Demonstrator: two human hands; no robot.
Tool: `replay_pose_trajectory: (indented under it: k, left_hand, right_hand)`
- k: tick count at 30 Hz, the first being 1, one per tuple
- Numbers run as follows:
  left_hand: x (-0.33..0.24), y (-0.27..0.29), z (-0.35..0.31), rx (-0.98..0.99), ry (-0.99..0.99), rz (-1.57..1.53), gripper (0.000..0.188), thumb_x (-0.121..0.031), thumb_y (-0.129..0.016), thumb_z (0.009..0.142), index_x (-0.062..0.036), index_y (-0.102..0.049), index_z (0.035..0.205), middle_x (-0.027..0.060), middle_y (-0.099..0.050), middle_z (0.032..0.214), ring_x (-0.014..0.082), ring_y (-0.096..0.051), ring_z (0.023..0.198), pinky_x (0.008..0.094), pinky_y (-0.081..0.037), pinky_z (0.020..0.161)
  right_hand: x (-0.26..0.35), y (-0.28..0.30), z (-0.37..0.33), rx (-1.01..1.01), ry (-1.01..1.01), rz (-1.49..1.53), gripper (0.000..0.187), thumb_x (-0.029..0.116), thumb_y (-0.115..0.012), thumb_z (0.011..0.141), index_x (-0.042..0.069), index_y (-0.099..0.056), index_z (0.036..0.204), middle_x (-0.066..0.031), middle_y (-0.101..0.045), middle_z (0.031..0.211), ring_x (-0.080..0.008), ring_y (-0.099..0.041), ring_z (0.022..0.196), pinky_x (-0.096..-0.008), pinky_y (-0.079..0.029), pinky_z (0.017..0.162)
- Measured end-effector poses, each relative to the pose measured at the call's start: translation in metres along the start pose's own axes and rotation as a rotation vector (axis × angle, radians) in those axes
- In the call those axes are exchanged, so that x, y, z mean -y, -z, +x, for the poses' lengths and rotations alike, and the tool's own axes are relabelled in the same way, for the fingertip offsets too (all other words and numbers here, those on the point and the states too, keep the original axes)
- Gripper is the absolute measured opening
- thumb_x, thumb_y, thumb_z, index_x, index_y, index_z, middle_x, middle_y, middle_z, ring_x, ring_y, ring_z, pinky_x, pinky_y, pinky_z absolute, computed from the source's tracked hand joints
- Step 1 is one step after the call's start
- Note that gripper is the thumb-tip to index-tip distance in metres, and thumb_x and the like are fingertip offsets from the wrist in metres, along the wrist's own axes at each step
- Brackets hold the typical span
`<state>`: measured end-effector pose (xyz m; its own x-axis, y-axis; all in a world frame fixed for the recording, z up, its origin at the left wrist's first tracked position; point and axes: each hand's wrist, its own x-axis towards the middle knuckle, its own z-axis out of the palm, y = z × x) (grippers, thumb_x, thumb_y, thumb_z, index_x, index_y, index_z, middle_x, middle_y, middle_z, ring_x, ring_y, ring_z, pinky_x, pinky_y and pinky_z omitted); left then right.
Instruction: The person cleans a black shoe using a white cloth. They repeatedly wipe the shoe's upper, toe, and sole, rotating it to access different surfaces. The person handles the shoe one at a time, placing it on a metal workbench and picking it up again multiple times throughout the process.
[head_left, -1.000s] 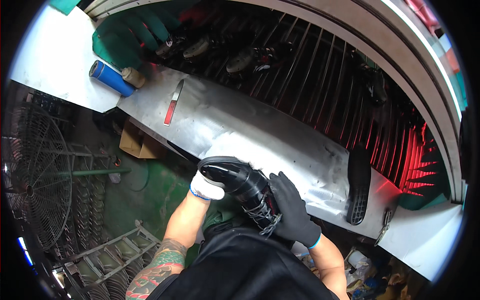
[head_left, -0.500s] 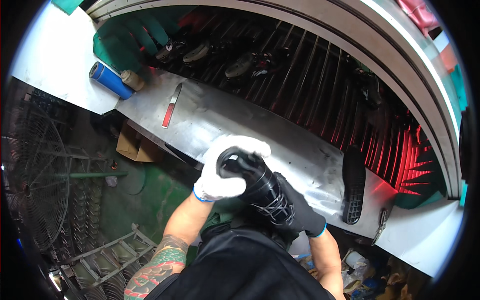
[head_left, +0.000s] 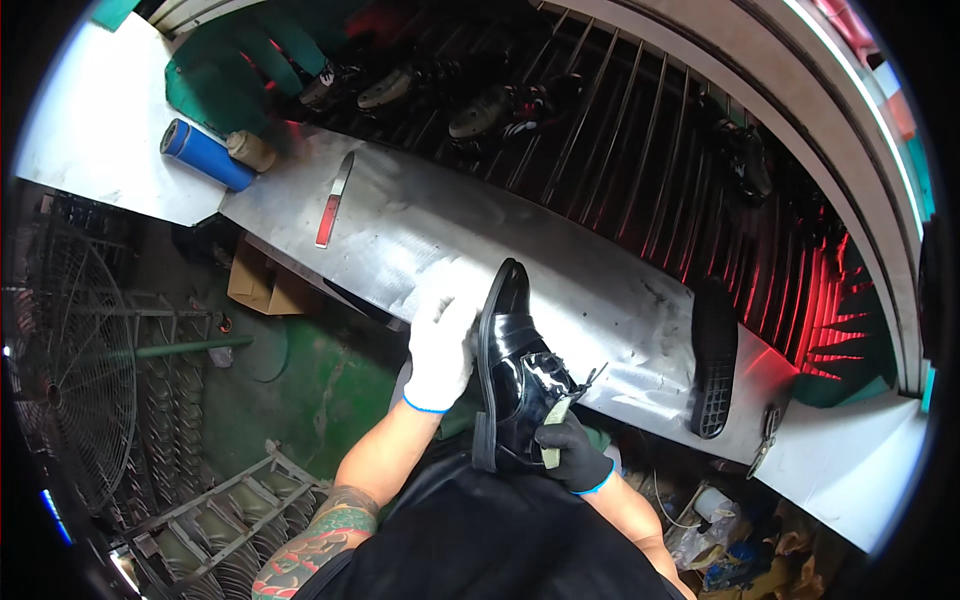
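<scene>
A glossy black lace-up shoe (head_left: pixel 522 370) is held above the near edge of the metal shelf, toe pointing away from me and sole turned to the left. My right hand (head_left: pixel 574 455), in a dark glove, grips it at the heel end, around a pale green shoe last (head_left: pixel 555 430) that sticks out of the opening. Close beside the sole is my left hand (head_left: pixel 440 350) in a white glove, its fingers stretched out; whether they touch the sole I cannot tell. Loose lace ends stick out to the right.
On the metal shelf (head_left: pixel 400 220) lie a red-handled knife (head_left: pixel 332 205) and a black sole (head_left: pixel 713 370). A blue roll (head_left: pixel 208 155) and a tan roll (head_left: pixel 250 150) are at the left. Behind, several shoes rest on red-lit rollers (head_left: pixel 600 150). Scissors (head_left: pixel 766 440) lie at the right edge.
The shoe has been turned from toward me, laces down, to toe away with its side showing. My left hand has come off the toe to the sole side; my right has shifted to the heel.
</scene>
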<state>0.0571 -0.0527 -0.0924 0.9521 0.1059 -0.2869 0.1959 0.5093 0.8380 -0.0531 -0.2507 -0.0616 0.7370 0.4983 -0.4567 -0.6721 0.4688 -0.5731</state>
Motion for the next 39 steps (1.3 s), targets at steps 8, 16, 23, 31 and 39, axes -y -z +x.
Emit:
replay_pose_trajectory:
  k: [8, 16, 23, 31, 39]
  left_hand:
    - [-0.034, 0.022, 0.020, 0.232, -0.198, 0.851, 0.008, -0.008, -0.070, 0.096, -0.0012, -0.070, 0.093, 0.0072, -0.065, 0.079, 0.0176, -0.061, 0.072, 0.0328, -0.050, 0.068]
    - [-0.017, 0.013, 0.048, 0.301, -0.811, 1.102, 0.007, -0.003, -0.074, 0.080, -0.0086, -0.072, 0.084, 0.0077, -0.065, 0.071, 0.0259, -0.062, 0.060, 0.0374, -0.052, 0.059]
    - [-0.023, 0.016, 0.054, 0.313, -0.836, 1.144, 0.012, -0.003, -0.076, 0.071, -0.0113, -0.069, 0.078, 0.0056, -0.062, 0.069, 0.0252, -0.060, 0.059, 0.0373, -0.050, 0.057]
    - [-0.027, 0.012, 0.056, 0.286, -0.851, 1.154, 0.025, -0.013, -0.074, 0.073, -0.0164, -0.053, 0.062, 0.0032, -0.050, 0.057, 0.0241, -0.052, 0.051, 0.0385, -0.044, 0.050]
    - [-0.022, 0.024, 0.051, 0.271, -0.831, 1.205, 0.023, -0.021, -0.076, 0.077, -0.0171, -0.057, 0.064, 0.0015, -0.057, 0.060, 0.0221, -0.058, 0.053, 0.0374, -0.048, 0.050]
  right_hand:
    - [0.046, 0.028, 0.010, -0.073, -0.190, -0.201, 0.081, 0.007, -0.077, 0.077, 0.001, -0.049, 0.153, -0.0102, -0.068, 0.133, -0.0190, -0.067, 0.119, -0.0348, -0.054, 0.103]
    - [0.172, 0.187, 0.082, -0.532, 0.362, -0.460, 0.080, 0.007, -0.073, 0.082, 0.002, -0.043, 0.156, -0.0171, -0.054, 0.151, -0.0274, -0.054, 0.140, -0.0412, -0.047, 0.117]
    - [0.317, 0.226, 0.177, -1.074, 0.491, -1.225, 0.074, 0.008, -0.071, 0.085, 0.002, -0.046, 0.154, -0.0163, -0.057, 0.149, -0.0275, -0.056, 0.137, -0.0410, -0.048, 0.115]
    - [0.341, 0.195, 0.296, -0.991, 0.485, -1.484, 0.066, 0.008, -0.069, 0.089, 0.003, -0.049, 0.152, -0.0153, -0.059, 0.146, -0.0275, -0.059, 0.133, -0.0407, -0.048, 0.113]
    - [0.368, 0.116, 0.475, -0.755, 0.538, -1.623, 0.059, 0.008, -0.068, 0.092, 0.003, -0.052, 0.150, -0.0144, -0.062, 0.144, -0.0276, -0.061, 0.130, -0.0404, -0.049, 0.111]
